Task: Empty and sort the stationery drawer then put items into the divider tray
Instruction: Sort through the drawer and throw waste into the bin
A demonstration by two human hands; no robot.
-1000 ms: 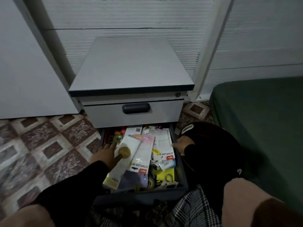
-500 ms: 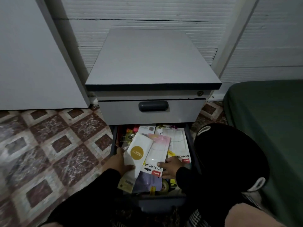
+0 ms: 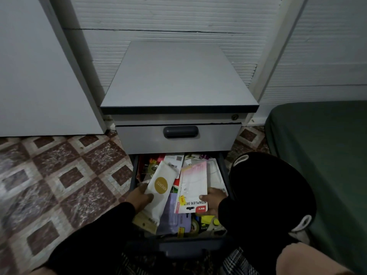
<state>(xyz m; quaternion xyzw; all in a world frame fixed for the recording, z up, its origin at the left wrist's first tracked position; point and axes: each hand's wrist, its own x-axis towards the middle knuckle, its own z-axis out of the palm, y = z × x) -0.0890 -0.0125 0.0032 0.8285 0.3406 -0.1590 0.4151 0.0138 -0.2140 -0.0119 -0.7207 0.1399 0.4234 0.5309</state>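
the lower drawer (image 3: 132, 175) of a grey cabinet (image 3: 178, 80) is pulled open and is crammed with stationery. a white packet with a gold disc (image 3: 161, 187) is gripped at its left edge by the left hand (image 3: 140, 196), fingers curled round it. just right of it, a stapler set pack (image 3: 193, 190) is pinched by the right hand (image 3: 213, 198), thumb on top.
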